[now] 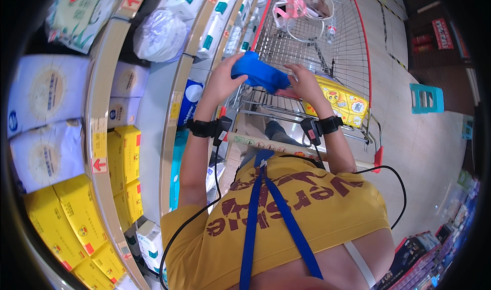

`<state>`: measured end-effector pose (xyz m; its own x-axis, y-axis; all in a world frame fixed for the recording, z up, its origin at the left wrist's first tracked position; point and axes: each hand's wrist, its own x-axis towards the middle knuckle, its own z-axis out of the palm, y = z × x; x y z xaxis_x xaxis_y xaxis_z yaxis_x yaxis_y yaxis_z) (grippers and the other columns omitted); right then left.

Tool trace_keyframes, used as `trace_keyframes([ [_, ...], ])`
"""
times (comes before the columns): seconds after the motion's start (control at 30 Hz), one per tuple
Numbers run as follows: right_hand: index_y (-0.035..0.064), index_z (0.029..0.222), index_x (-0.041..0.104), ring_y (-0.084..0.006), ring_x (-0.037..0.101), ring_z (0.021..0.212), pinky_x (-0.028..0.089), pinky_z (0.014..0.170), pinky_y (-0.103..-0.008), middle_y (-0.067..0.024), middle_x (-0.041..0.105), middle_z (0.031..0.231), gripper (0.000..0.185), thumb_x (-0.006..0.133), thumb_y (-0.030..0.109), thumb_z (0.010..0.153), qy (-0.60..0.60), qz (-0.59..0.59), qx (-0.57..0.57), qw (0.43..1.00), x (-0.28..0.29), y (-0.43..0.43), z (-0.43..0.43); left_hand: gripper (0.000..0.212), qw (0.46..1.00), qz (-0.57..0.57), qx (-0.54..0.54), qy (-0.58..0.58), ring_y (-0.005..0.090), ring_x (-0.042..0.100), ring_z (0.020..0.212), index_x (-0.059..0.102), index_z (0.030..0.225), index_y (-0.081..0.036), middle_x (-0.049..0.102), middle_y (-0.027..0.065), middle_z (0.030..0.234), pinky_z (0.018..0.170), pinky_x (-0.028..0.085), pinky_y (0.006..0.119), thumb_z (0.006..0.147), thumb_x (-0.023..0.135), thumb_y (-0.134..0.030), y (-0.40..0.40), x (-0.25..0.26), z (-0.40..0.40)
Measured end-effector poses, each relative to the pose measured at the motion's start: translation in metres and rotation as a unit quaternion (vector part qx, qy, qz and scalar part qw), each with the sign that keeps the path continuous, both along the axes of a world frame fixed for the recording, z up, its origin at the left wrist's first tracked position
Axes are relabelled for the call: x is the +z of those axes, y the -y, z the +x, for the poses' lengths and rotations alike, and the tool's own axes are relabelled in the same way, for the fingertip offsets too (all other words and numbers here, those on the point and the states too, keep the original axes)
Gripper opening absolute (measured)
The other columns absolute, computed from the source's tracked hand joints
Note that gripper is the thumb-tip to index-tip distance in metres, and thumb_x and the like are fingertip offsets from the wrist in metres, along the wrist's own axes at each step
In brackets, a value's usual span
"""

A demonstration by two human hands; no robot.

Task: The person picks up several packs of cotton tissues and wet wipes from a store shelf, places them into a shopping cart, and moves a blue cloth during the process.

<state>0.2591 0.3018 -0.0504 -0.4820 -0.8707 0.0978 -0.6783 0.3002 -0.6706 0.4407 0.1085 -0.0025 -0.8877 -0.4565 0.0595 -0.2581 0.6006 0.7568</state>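
A blue cloth-like item (261, 73) is stretched between my hands above the near end of a metal shopping cart (368, 52). My left hand (226, 77) grips its left end, thumb underneath. At its right end is my right hand (303, 81), fingers spread and bent; whether they hold the item cannot be told. Below my right hand, a yellow printed pack (341, 102) lies in the cart. Farther in are a bag with pink parts (293, 6) and a clear plastic bottle (330, 31). The cart's handle (276, 146) crosses in front of my body.
Shelves (101, 136) on the left hold yellow packs (84, 213), pale purple packs (48, 92) and white-and-green packs (220, 12). To the right, a turquoise plastic stool (426, 98) stands on the tiled floor beside dark shelving (429, 67). Boxed goods (414, 251) are at the lower right.
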Motion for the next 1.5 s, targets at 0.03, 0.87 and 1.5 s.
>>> trace_keyframes([
  [0.03, 0.0043, 0.115, 0.058, -0.0371, 0.059, 0.096, 0.048, 0.082, -0.0423, -0.0194, 0.059, 0.109, 0.034, 0.054, 0.004, 0.082, 0.004, 0.007, -0.012, 1.000, 0.005, -0.011, -0.002, 0.059, 0.998, 0.039, -0.040, 0.011, 0.0328, 0.054, 0.110, 0.049, 0.127, -0.004, 0.055, 0.0187, 0.121, 0.095, 0.042, 0.037, 0.074, 0.072, -0.015, -0.011, -0.003, -0.012],
  [0.87, -0.0030, 0.117, 0.040, -0.0230, 0.060, 0.099, 0.049, 0.082, -0.0300, -0.0191, 0.055, 0.107, 0.071, 0.039, 0.063, 0.090, 0.336, -0.026, -0.329, 0.882, 0.021, -0.195, -0.052, 0.076, 0.896, 0.384, -0.087, 0.205, 0.0170, 0.054, 0.108, 0.022, 0.139, 0.000, 0.051, 0.0159, 0.123, 0.084, 0.048, 0.031, 0.091, 0.050, -0.052, -0.141, -0.034, -0.126],
  [1.5, 0.0079, 0.144, 0.014, -0.0250, 0.043, 0.125, 0.038, 0.102, -0.0360, -0.0142, 0.037, 0.137, 0.084, 0.063, 0.031, 0.080, 0.616, -0.195, 0.102, 0.756, 0.104, -0.019, 0.060, 0.070, 0.902, 0.036, 0.220, -0.369, 0.0297, 0.028, 0.132, 0.030, 0.130, -0.011, 0.028, 0.0162, 0.136, 0.107, 0.030, 0.046, 0.074, 0.072, -0.018, -0.110, 0.076, 0.134],
])
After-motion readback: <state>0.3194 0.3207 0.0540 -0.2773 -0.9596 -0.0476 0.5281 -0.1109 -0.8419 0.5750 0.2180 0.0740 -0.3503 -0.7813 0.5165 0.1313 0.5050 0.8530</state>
